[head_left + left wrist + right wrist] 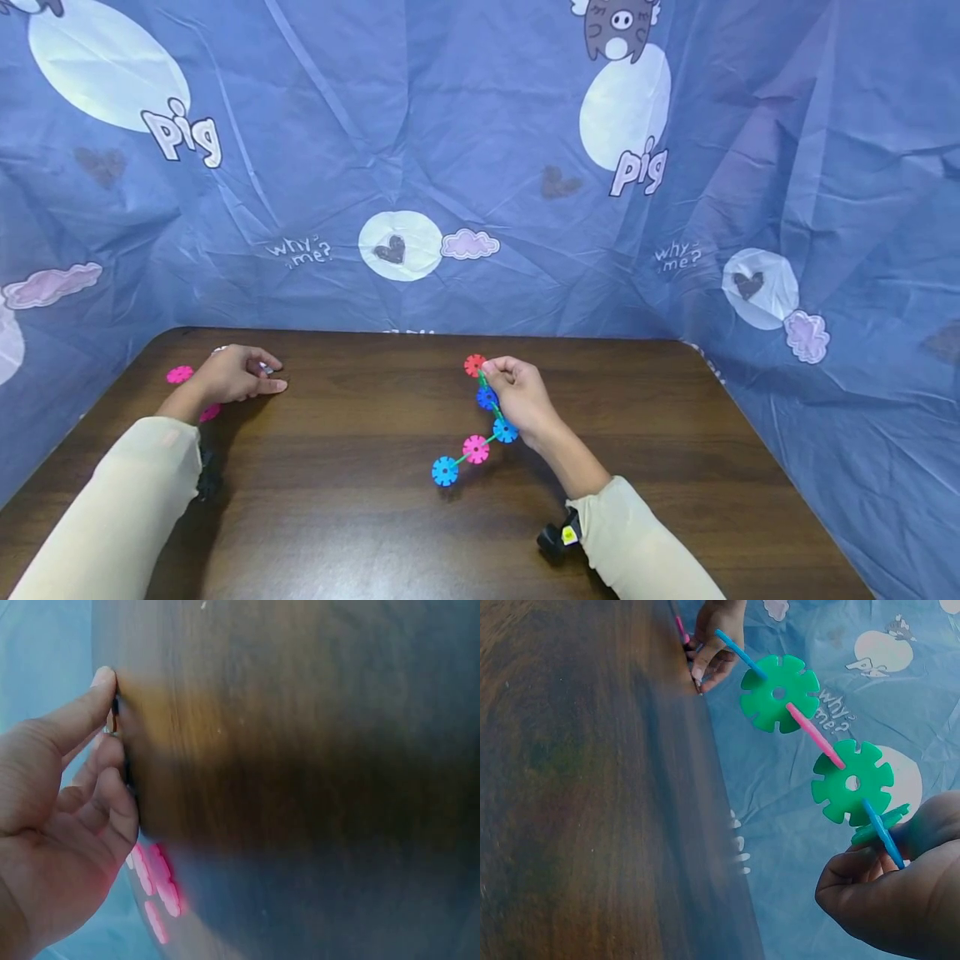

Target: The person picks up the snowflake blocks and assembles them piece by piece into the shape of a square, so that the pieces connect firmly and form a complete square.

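Between eight and nine o'clock in the head view, the left hand (238, 375) reaches down to the brown tabletop (360, 400), thumb and forefinger narrowly parted. A tiny glint shows between them; what it is I cannot tell. Pink discs (180, 375) lie near this hand, at nine and between seven and eight o'clock from it. The left wrist view shows the other fingers curled in and at least three pink pieces between four and five o'clock from the palm, where the head view shows two clearly.

Around five o'clock in the head view, the right hand (525, 402) pinches a chain of notched discs (470, 451) between thumb and fingers. From there the red disc (468, 364) stands at ten o'clock and the last blue disc (439, 472) at eight, the green ones only thin edges. The right wrist view turns this round: two green discs (842, 796) face the lens, a third tilts at the fingertips, and the chain points to eleven o'clock, raised off the tabletop.
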The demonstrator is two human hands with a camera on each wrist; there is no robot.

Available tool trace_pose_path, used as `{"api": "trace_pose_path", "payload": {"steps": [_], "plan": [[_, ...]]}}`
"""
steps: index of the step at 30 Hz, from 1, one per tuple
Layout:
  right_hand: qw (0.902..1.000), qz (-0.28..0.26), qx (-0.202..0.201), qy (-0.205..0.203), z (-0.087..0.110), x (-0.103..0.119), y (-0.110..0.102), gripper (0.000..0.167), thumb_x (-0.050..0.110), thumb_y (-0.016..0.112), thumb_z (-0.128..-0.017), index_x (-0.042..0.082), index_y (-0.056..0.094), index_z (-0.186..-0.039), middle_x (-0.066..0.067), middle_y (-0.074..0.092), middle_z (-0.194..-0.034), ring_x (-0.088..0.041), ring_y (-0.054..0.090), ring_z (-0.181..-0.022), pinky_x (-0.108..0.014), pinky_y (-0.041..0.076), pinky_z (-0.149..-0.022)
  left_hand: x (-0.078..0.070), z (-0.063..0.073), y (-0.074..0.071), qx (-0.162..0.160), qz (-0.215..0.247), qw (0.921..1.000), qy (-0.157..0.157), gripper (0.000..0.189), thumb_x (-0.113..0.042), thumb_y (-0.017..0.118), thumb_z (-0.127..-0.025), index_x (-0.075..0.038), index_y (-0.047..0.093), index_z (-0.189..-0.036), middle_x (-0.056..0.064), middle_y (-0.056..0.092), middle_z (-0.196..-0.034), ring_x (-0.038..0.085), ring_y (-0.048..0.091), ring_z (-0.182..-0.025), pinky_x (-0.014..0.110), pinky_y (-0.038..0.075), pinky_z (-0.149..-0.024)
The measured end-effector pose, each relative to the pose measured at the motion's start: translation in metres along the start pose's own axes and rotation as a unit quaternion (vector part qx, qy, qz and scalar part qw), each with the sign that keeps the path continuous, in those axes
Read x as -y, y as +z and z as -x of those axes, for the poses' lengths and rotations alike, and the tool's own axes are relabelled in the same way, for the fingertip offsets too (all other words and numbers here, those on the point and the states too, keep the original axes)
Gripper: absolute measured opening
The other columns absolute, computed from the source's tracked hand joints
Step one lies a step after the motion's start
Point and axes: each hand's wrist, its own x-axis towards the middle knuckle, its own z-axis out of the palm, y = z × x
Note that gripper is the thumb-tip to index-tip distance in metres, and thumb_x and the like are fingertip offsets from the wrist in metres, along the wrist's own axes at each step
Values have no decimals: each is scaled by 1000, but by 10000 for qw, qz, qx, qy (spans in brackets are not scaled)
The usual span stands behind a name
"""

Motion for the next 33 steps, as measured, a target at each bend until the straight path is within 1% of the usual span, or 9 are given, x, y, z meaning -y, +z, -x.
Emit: {"api": "trace_pose_path", "payload": {"steps": [2,4,8,13,16,21,24,28,33], "plan": [[10000,-4,-15,-28,0,0,1,22,16,57,-106,-4,66,-102,1,55,-73,-10,47,-66,-23,40,-58,-1,0,1,-36,-85,9999,97,43,-22,83,-87,9,66,-111,7,66,-83,17,60,-69,30,48,-55],[10000,0,-27,-33,0,0,1,22,15,57,-106,-4,66,-101,1,55,-73,-10,47,-66,-23,40,-58,-2,0,1,-38,-189,9996,197,40,-21,84,-87,9,67,-107,12,68,-90,20,62,-76,31,49,-63],[10000,16,-24,-39,1,1,2,22,15,57,-106,-4,66,-101,1,55,-74,-10,47,-67,-23,40,-59,-4,1,3,-104,-192,9990,395,35,-15,85,-84,8,62,-97,13,69,-89,21,61,-84,34,48,-74],[10000,70,6,-22,1,1,1,23,17,56,-107,-3,66,-103,1,54,-75,-11,47,-67,-24,40,-59,-18,-1,11,-322,-29,9975,636,26,-6,82,-84,5,60,-92,8,71,-82,14,62,-77,31,48,-70],[10000,93,3,1,1,0,0,23,18,56,-107,-2,67,-103,0,54,-75,-12,47,-67,-24,40,-59,-36,-4,20,-474,84,9962,730,19,-5,78,-87,4,63,-94,6,71,-82,13,62,-72,29,48,-63],[10000,62,1,-3,0,0,0,23,18,56,-107,-2,66,-102,1,54,-75,-11,47,-66,-24,40,-58,-77,-7,39,-608,452,9916,1048,19,-5,77,-89,5,66,-101,8,69,-83,13,62,-69,26,50,-59],[10000,24,2,-12,0,-1,1,24,19,56,-107,-2,66,-102,1,54,-74,-11,47,-66,-24,40,-57,-102,-8,51,-674,518,9875,1324,16,-7,77,-90,2,69,-101,7,70,-85,13,65,-73,26,52,-65],[10000,21,8,10,0,-2,0,24,20,56,-107,-1,66,-102,1,54,-74,-11,47,-66,-23,40,-57,-132,-9,64,-752,655,9818,1614,15,-6,77,-90,0,69,-101,6,71,-86,16,67,-75,32,54,-71],[10000,2,6,-8,-1,-2,1,24,19,55,-107,-2,66,-101,1,53,-73,-11,47,-65,-23,40,-56,-164,-7,80,-887,867,9752,1832,15,-5,79,-87,-1,69,-99,5,70,-84,16,68,-74,34,56,-71]]}}
